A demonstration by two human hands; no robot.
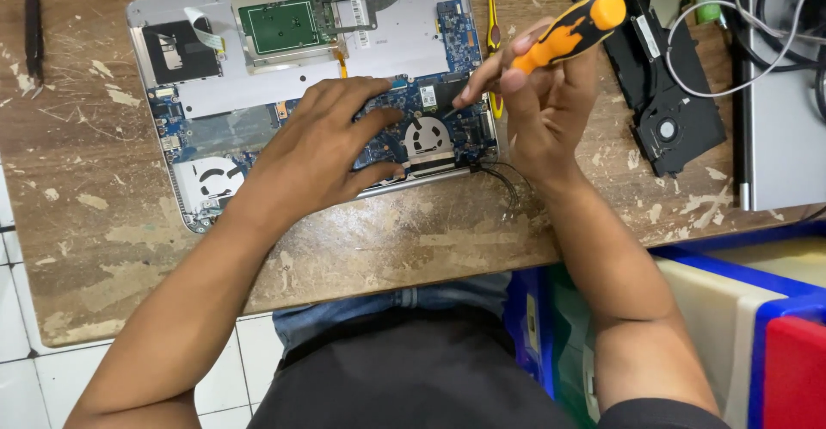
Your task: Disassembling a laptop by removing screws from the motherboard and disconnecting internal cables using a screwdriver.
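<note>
The opened silver laptop chassis with exposed blue circuit board (258, 93) lies on the worn wooden table (387, 240). The left hand (318, 149) rests flat on the board, fingers spread, beside the round cooling fan (428, 135). The right hand (538, 102) pinches an orange-and-black screwdriver (572, 29), tilted, above the board's right edge.

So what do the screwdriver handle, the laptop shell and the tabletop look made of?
Screwdriver handle: glossy orange plastic with black inlays, probably rubbery grip. Laptop shell: matte silver, likely metal or painted plastic; the look leaves it open. Tabletop: brown wood, its coating worn and flaking in pale patches.
</note>
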